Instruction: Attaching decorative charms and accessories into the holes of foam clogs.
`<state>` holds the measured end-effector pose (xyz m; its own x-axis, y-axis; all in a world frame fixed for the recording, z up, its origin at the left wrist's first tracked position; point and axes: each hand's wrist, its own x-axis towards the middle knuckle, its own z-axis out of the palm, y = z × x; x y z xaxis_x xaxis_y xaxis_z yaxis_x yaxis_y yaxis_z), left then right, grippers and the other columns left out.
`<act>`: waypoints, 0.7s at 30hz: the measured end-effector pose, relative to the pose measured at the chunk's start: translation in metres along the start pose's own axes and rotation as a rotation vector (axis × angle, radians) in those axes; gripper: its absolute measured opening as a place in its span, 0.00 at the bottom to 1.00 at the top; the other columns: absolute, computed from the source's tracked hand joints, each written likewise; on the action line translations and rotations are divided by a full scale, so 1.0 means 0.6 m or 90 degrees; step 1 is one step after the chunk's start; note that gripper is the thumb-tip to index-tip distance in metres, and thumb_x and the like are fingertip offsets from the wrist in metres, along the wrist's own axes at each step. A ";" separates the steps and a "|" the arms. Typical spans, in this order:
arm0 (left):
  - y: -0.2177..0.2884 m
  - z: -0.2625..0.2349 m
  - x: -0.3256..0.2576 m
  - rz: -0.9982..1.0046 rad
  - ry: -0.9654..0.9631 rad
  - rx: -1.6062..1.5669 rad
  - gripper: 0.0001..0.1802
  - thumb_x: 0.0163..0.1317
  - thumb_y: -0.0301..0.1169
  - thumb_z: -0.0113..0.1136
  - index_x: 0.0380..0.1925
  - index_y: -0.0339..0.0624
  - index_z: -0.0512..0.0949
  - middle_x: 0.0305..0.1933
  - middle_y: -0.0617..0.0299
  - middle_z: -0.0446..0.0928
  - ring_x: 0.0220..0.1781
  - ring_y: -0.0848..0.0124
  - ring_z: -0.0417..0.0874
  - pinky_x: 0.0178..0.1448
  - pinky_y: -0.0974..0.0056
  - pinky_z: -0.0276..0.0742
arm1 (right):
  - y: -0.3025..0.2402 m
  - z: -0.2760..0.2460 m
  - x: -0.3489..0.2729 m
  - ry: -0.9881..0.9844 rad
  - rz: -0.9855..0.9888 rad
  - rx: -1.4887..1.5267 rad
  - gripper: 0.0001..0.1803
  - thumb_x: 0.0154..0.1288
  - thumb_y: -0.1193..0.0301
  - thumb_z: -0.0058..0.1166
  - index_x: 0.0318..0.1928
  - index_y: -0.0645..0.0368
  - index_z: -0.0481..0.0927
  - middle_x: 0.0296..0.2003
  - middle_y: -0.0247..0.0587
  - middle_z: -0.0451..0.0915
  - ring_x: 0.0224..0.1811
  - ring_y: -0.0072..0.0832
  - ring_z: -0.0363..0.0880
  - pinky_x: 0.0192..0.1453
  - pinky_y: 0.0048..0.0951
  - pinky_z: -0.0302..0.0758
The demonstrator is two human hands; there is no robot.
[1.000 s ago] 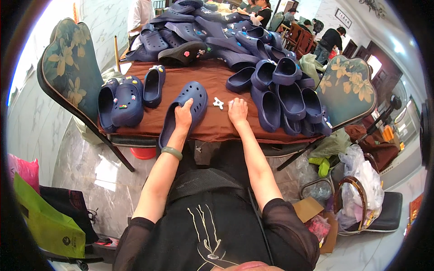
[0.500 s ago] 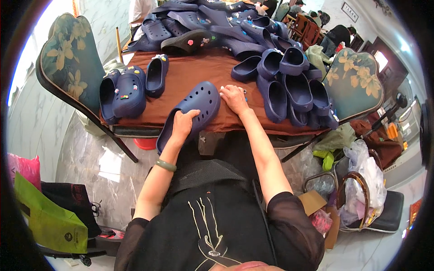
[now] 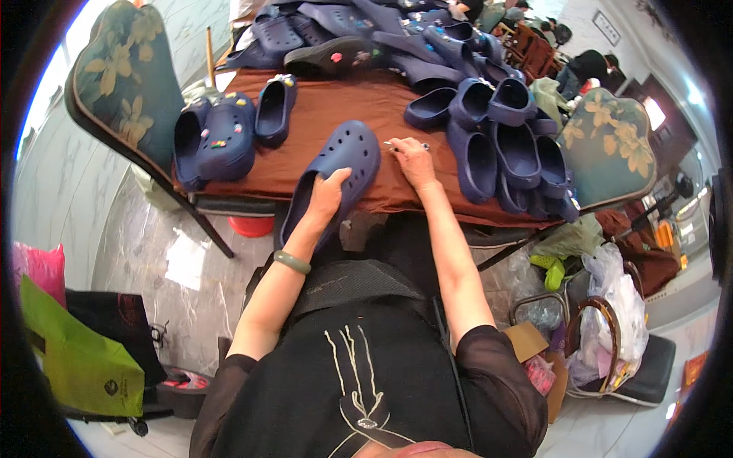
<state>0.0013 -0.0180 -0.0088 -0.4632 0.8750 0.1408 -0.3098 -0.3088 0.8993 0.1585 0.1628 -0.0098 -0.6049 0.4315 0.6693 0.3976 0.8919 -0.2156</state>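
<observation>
A navy clog [image 3: 353,145] with round vent holes and a plain, undecorated top is gripped in my left hand [image 3: 327,197]. The thumb lies on its upper while the other fingers are hidden inside the foot opening. The toe points away from me over the cloth and the heel hangs past the near table edge. Just right of the toe is my right hand [image 3: 414,163], low over the brown cloth [image 3: 305,99], fingers curled and pinched together. A tiny pale bit shows at the fingertips, too small to name. Small dark and bluish specks show beside the knuckles.
Left on the table lie several clogs with colourful charms [image 3: 226,137]. Undecorated navy clogs [image 3: 516,153] are stacked at the right, and a big clog heap [image 3: 336,30] fills the far end. Floral-backed chairs [image 3: 126,84] flank the table. Bags and a black-seated chair [image 3: 655,374] stand at lower right.
My right hand has drawn its fingers together from a flatter pose on the cloth and shifted slightly right. The clog in my left hand has tilted a little more upright. The whole view has shifted slightly.
</observation>
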 end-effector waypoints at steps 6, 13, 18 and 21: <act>-0.011 0.001 0.007 0.020 -0.028 0.043 0.12 0.59 0.31 0.54 0.38 0.33 0.77 0.36 0.62 0.79 0.36 0.73 0.79 0.42 0.67 0.75 | 0.000 0.004 0.020 0.099 0.230 0.207 0.13 0.56 0.71 0.61 0.41 0.62 0.77 0.32 0.42 0.81 0.33 0.28 0.79 0.39 0.28 0.74; -0.015 -0.010 0.013 0.019 -0.063 0.060 0.14 0.59 0.32 0.52 0.40 0.32 0.76 0.37 0.62 0.78 0.37 0.74 0.78 0.43 0.68 0.74 | -0.074 0.003 0.076 0.096 0.181 0.364 0.10 0.56 0.76 0.60 0.40 0.61 0.81 0.32 0.32 0.80 0.33 0.18 0.76 0.37 0.20 0.72; 0.003 -0.006 0.005 0.028 -0.055 0.067 0.14 0.58 0.31 0.52 0.40 0.32 0.76 0.37 0.62 0.78 0.38 0.74 0.78 0.44 0.68 0.74 | -0.099 -0.014 0.079 0.017 0.002 0.223 0.13 0.56 0.80 0.58 0.43 0.60 0.82 0.40 0.40 0.76 0.39 0.28 0.77 0.39 0.23 0.74; -0.006 -0.005 0.010 0.066 -0.062 0.060 0.14 0.58 0.30 0.51 0.40 0.31 0.76 0.37 0.62 0.77 0.39 0.75 0.78 0.44 0.68 0.74 | -0.105 -0.022 0.075 0.000 -0.018 0.214 0.14 0.54 0.78 0.59 0.43 0.59 0.81 0.38 0.42 0.75 0.43 0.36 0.75 0.46 0.31 0.72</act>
<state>-0.0028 -0.0125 -0.0121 -0.4038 0.8741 0.2699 -0.1830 -0.3663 0.9123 0.1155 0.1242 0.0435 -0.6124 0.4066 0.6780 0.1318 0.8981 -0.4196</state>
